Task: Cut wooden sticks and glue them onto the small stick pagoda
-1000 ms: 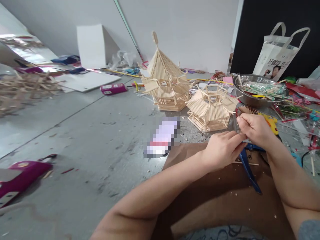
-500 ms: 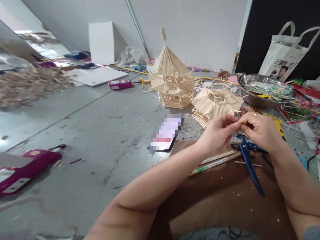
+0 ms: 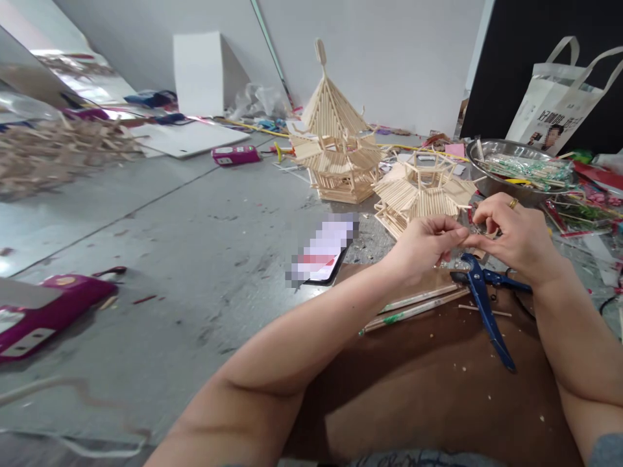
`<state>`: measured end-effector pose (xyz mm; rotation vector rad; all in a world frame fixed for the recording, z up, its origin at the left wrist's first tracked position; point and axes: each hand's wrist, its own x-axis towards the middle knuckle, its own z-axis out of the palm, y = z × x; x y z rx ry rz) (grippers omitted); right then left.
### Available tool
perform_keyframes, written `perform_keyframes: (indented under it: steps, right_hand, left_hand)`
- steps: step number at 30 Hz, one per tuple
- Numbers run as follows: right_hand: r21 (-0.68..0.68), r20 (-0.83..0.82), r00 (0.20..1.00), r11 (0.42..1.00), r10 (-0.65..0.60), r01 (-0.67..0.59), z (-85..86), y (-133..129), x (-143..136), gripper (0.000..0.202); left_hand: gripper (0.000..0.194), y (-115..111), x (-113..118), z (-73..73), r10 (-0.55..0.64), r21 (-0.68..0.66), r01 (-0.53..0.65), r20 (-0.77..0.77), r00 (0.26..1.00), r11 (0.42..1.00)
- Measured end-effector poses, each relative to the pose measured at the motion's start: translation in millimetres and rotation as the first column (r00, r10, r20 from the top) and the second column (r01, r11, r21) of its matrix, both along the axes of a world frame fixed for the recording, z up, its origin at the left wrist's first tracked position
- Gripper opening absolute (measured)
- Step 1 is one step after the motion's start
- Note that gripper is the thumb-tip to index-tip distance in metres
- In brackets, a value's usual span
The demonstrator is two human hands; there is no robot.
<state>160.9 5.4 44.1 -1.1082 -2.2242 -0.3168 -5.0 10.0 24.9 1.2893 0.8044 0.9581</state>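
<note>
My left hand [image 3: 428,245] is closed in a pinch, its fingertips meeting those of my right hand [image 3: 513,235], which wears a ring. Whatever small thing lies between the fingers is too small to make out. Right behind the hands stands a low wooden-stick pavilion tier [image 3: 428,194] with a sloping roof and an open top. Below them, blue-handled cutters [image 3: 487,305] lie on a brown board [image 3: 428,383]. Wrapped sticks [image 3: 413,308] with green marks rest beside the cutters, partly behind my left forearm. A thin bare stick [image 3: 484,311] lies under the blue handle.
A taller stick pagoda [image 3: 338,139] stands behind the phone [image 3: 324,250]. At right, a steel bowl [image 3: 481,155] holds wrapped sticks, with a white bag [image 3: 548,97] behind it. Magenta power strips [image 3: 63,311] lie on the floor at left, near a pile of sticks [image 3: 53,155].
My right hand has turned and lifted slightly, its fingers opening a little from the pinch. The left hand stays close by. The whole view has shifted slightly.
</note>
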Motion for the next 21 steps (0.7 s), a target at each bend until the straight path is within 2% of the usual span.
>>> perform_keyframes:
  steps: [5,9,13,16,21]
  right_hand:
    - [0.004,-0.054,0.992,0.994,0.112,-0.112,1.5,0.4,-1.5,0.022]
    - [0.015,-0.157,0.984,0.996,0.084,-0.082,8.1,-1.2,2.3,0.015]
    - [-0.103,-0.252,0.968,0.994,0.009,-0.036,10.9,-2.4,6.7,0.023]
    - [-0.161,-0.263,0.964,0.987,-0.034,-0.009,12.3,-4.1,6.3,0.029]
    - [-0.125,-0.202,0.976,0.991,-0.077,0.052,14.6,-3.7,6.2,0.037]
  left_hand:
    - [0.025,1.7,11.3,-17.9,-0.074,0.010,0.077,-0.147,0.986,0.997]
    - [0.036,-0.8,12.4,-22.6,-0.058,0.252,0.147,-0.332,0.941,0.956]
    - [0.044,-4.2,12.3,-24.3,0.028,0.408,0.200,-0.489,0.872,0.891]
    - [0.036,-5.2,14.2,-27.4,0.087,0.484,0.221,-0.536,0.840,0.847]
    - [0.011,-5.6,16.1,-31.1,0.089,0.508,0.262,-0.566,0.819,0.820]
